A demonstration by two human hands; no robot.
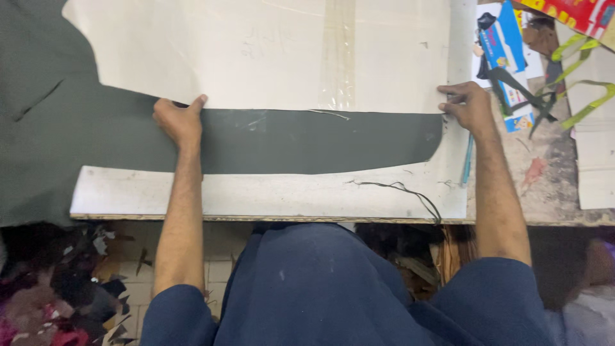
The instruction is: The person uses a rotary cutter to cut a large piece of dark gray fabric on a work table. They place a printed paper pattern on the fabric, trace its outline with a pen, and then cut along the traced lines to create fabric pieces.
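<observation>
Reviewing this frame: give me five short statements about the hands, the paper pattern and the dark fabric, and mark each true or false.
1. Both hands rest at the lower edge of the pale paper pattern. True: the left hand is at its lower left, the right hand at its lower right corner.
2. The pattern lies under the dark fabric. False: the paper lies on top of the fabric.
3. A strip of clear tape runs across the pattern. True.
4. The right hand holds scissors. False: no scissors show in it; its fingers press the paper's edge.
5. The fabric is bright red. False: it is dark grey-green.
</observation>
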